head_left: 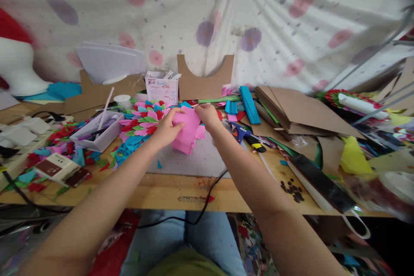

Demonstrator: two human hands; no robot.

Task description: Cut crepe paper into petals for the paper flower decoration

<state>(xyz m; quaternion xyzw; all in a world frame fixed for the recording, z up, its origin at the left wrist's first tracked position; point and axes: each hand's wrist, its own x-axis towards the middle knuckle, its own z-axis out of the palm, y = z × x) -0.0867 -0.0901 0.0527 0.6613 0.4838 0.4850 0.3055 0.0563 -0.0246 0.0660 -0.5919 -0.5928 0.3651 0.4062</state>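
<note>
Between my two hands is a piece of pink crepe paper [186, 131], raised over a grey board [210, 163] on the wooden table. My left hand [169, 127] grips the paper's left side, thumb lying across its face. At its upper right corner, my right hand [208, 116] pinches the edge with closed fingers. Just left of the paper lies a cluster of pink, red, green and blue crepe paper petals [145, 118]. Blue fringed paper strips [132, 148] sit below that cluster. To the right of my right hand rests a blue glue gun [239, 131].
A white tray [97, 131] with sticks and tools stands at the left. Stacked brown cardboard [307, 110] and a rolled blue crepe paper [249, 104] lie at the right. Small dark discs [293, 190] are scattered near the front edge. A black cord [207, 202] hangs over that edge.
</note>
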